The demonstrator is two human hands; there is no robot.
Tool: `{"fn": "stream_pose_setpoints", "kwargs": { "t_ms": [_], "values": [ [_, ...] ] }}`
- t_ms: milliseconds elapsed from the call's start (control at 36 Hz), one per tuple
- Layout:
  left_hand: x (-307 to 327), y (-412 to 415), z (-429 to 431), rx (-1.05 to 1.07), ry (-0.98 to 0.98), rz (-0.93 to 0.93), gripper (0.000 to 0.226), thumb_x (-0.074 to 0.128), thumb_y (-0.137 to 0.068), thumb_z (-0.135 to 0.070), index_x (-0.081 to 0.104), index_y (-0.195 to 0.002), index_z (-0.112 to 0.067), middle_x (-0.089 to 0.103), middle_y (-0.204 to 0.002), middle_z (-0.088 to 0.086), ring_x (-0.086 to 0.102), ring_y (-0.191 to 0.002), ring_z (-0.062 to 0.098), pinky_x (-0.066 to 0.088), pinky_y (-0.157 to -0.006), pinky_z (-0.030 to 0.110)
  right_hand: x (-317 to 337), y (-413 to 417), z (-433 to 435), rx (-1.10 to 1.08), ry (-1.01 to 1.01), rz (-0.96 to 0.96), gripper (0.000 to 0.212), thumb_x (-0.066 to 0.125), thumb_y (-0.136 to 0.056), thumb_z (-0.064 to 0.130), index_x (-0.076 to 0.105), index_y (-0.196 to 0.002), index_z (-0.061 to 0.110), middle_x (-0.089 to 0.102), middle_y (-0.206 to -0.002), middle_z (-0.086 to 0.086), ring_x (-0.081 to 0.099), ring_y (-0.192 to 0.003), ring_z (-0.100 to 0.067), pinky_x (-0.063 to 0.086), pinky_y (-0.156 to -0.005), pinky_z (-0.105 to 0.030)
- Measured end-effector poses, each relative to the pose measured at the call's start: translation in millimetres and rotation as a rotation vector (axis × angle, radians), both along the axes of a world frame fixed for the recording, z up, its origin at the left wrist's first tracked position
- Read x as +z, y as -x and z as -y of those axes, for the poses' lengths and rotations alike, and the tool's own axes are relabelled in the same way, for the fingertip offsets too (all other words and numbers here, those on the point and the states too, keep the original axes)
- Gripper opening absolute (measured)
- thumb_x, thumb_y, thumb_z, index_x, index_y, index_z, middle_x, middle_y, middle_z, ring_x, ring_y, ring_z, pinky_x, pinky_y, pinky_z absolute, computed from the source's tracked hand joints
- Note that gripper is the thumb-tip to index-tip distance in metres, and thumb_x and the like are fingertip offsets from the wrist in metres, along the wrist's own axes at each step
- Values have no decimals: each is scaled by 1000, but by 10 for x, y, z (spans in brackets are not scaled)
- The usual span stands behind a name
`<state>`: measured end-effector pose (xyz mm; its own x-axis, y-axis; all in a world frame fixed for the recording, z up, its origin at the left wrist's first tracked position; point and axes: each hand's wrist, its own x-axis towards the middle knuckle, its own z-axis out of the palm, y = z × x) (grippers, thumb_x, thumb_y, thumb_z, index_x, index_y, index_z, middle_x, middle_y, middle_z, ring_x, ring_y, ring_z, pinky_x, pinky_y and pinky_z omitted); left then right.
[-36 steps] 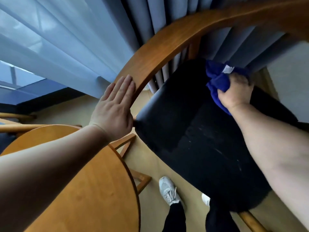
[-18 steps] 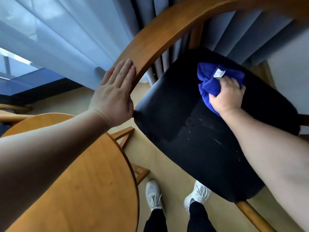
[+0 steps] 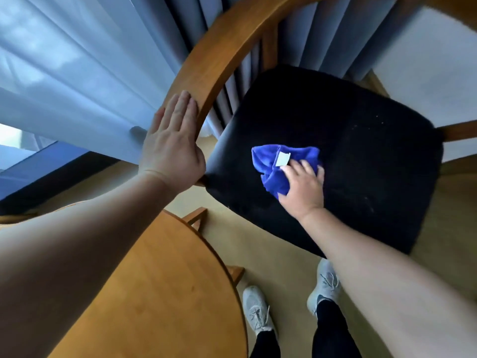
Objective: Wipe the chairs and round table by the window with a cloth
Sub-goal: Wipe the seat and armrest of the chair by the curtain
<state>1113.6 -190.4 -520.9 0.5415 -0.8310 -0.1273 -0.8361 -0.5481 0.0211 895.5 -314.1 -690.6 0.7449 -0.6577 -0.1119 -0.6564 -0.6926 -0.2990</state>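
Blue, soft-looking bunched cloth (image 3: 281, 166) with a small white label lies near the middle of the black padded seat (image 3: 361, 161) of the wooden chair, pinned there by the right hand (image 3: 303, 188). That hand is curled over the cloth's near edge, fingers pressing down and closed on the folds, which suits rubbing the seat under steady pressure. Bunching gives a thick pad to push against the upholstery.

Beyond the seat's left edge, the left hand (image 3: 171, 148) lies flat and open, fingers together, against the curved honey-coloured wooden backrest rail (image 3: 219, 55); it grips nothing, and in my judgement it braces the chair so it does not slide while the seat is scrubbed.

Matte and dark, the seat is roughly square with rounded corners, and pale specks dot its right side, so that part probably needs further passes. Below and left of the seat sits the round, smooth, glossy orange-brown wooden tabletop (image 3: 160, 293); no cloth touches it. Behind the seat hang pleated grey curtains (image 3: 317, 34) and a sheer pale one. 2 grey sneakers (image 3: 258, 310) stand on the beige floor just below the seat.
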Motion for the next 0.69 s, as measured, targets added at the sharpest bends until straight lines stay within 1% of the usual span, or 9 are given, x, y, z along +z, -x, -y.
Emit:
{"fn": "stream_pose_setpoints", "kwargs": {
  "t_ms": [56, 111, 194, 278, 361, 417, 500, 583, 694],
  "values": [
    [-6, -5, -7, 5, 6, 0, 72, 43, -87, -21, 11, -152, -12, 7, -159, 7, 1, -146, 21, -2, -118, 34, 3, 120, -318, 58, 4, -12, 51, 79, -58, 31, 64, -105, 20, 65, -116, -1, 56, -111, -31, 35, -101, -59],
    [-7, -6, -14, 7, 14, -2, 73, 43, -87, -20, 11, -152, -12, 7, -160, 7, 1, -146, 20, -2, -118, 34, 4, 228, -576, 126, 6, -24, 49, 80, -56, 28, 66, -103, 20, 65, -119, -3, 57, -110, -32, 38, -100, -61],
    [-1, -10, -18, 0, 22, -3, 73, 44, -87, -20, 12, -152, -11, 7, -159, 8, 1, -146, 20, -1, -118, 34, 16, 327, -780, 193, 16, -72, 52, 83, -52, 26, 67, -101, 20, 65, -119, -4, 59, -107, -32, 41, -97, -61],
    [4, -11, -25, -3, 28, -6, 72, 44, -87, -20, 12, -151, -11, 8, -159, 8, 2, -146, 20, 0, -118, 34, 36, 392, -815, 234, 15, -93, 54, 86, -47, 22, 71, -99, 19, 67, -116, -6, 63, -105, -34, 44, -93, -62],
    [0, -17, -37, -2, 36, -8, 72, 45, -88, -20, 12, -151, -11, 9, -159, 9, 3, -146, 20, 1, -119, 34, 55, 490, -815, 326, 26, -100, 53, 86, -44, 18, 72, -95, 19, 68, -116, -6, 65, -105, -34, 46, -88, -61],
    [-2, -12, -43, -9, 42, -2, 71, 44, -89, -20, 12, -151, -12, 9, -159, 9, 3, -146, 21, 2, -119, 36, 41, 567, -755, 395, 31, -106, 52, 86, -43, 14, 72, -93, 18, 67, -119, -7, 64, -107, -34, 47, -88, -60],
    [-6, -7, -54, -9, 40, 0, 70, 43, -90, -21, 10, -151, -12, 8, -159, 9, 2, -147, 21, 1, -118, 35, 26, 615, -631, 472, 37, -113, 54, 86, -45, 14, 72, -96, 19, 66, -123, -7, 63, -109, -34, 49, -90, -58],
    [0, -3, -61, -9, 31, -2, 70, 42, -91, -22, 8, -152, -13, 6, -159, 8, 0, -146, 20, 0, -118, 35, 43, 642, -577, 481, 40, -92, 52, 86, -44, 14, 73, -95, 19, 66, -122, -7, 63, -107, -33, 49, -89, -56],
    [0, 0, -68, -4, 18, -9, 70, 42, -91, -22, 7, -152, -14, 5, -160, 7, 0, -147, 20, 1, -119, 37, 43, 883, -502, 402, 42, -68, 48, 84, -46, 14, 71, -92, 20, 64, -125, -7, 61, -110, -32, 47, -90, -53]
  ]
}}
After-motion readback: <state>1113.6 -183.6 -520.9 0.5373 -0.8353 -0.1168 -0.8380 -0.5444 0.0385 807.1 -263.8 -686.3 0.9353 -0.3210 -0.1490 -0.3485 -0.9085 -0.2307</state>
